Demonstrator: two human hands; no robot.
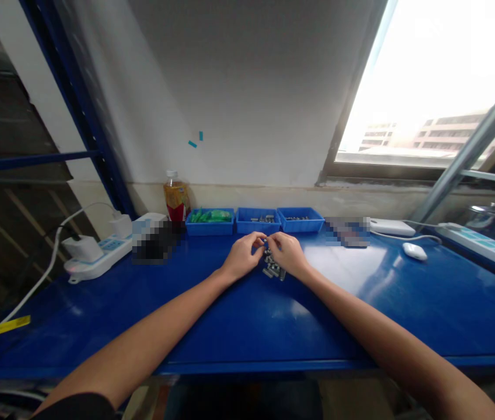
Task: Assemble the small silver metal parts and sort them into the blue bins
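My left hand [242, 256] and my right hand [288, 252] meet over the middle of the blue table [247, 326], fingertips pinched together on a small dark metal part [265, 240]. A little heap of grey metal parts [273, 267] lies on the table just under and between the hands. Three blue trays stand in a row behind: the left tray [210, 228] holds green pieces, the middle tray [258, 226] and the right tray [300, 224] hold small metal parts.
A bottle of orange drink [176, 198] stands behind the trays by the wall. A white power strip with a charger [92, 254] lies at the left, another strip [483, 240] at the right. A white mouse [414, 251] and a flat white box [392, 227] lie at right.
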